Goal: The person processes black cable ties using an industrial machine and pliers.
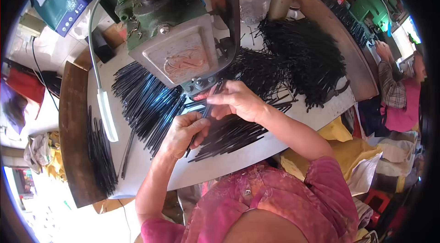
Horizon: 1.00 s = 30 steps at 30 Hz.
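Centre of the frame, and both hands are busy right under the green press machine (172, 27). The right hand (236, 101) sits just below the machine's grey metal head, fingers pinched narrow around a thin black rod (210, 103), whose upper end points up toward the machine's lower fitting. Down and to the left, the left hand (183, 133) is curled tight around another small bunch of black rods (190, 144), their lower ends poking out beneath the fist. The 2 hands are close together, nearly touching at the fingertips.

Beneath them on the pale worktable (220, 165) lies a loose fan of black rods (229, 135), spreading toward the lower centre. To the left of centre there is a bigger heap of dark bluish rods (146, 101), running diagonally. Upper right, a thick tangled mound of black rods (302, 55) fills the table up to its brown wooden rim (355, 64). At the far left edge another bundle (101, 156) rests on the brown wooden border.

A white gooseneck lamp (106, 114) curves down the left side of the machine, its head lying over the table. Far right, another person in a checked sleeve (389, 82) works at a separate green machine. At the bottom, the wearer's pink top (275, 201).
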### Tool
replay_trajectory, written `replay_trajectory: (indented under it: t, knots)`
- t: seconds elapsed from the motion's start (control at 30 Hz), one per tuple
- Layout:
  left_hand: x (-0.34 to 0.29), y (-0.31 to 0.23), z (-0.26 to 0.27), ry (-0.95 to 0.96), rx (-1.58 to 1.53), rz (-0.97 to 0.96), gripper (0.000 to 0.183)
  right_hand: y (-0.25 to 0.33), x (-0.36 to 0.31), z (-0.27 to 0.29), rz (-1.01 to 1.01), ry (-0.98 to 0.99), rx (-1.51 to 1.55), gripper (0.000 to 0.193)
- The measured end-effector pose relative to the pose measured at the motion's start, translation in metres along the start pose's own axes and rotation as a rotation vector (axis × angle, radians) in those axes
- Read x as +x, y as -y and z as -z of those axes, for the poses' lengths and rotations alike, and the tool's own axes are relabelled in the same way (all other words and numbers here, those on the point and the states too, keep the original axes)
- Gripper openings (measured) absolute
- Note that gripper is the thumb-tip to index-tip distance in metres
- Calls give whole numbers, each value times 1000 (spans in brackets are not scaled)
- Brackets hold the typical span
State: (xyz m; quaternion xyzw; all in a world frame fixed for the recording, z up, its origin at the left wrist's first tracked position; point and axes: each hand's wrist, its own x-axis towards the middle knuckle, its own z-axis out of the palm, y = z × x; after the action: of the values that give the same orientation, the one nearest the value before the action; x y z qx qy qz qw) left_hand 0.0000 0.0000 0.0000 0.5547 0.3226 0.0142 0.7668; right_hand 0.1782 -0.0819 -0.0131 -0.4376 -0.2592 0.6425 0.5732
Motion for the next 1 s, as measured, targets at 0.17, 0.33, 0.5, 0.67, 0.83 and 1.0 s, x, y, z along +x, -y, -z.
replay_trajectory:
  t: [0.17, 0.33, 0.5, 0.67, 0.83, 1.0]
  knots:
    - [3, -3, -4, -344, 691, -378, 12, 5, 10, 9, 55, -19, 144, 15]
    - [-2, -10, -33, -684, 1238, -972, 53, 4, 23, 24, 167, -193, 346, 12]
    - [16, 6, -20, -307, -222, -181, 24, 4, 27, 19, 220, -182, 427, 15]
    - [47, -7, 4, -334, -638, -175, 27, 4, 28, 23, 248, -183, 410, 16]
    - [60, -2, 15, -336, -580, -233, 24, 1, 30, 21, 255, -179, 406, 17]
    - [61, 2, 15, -371, -578, -247, 24, -4, 29, 14, 257, -243, 423, 22]
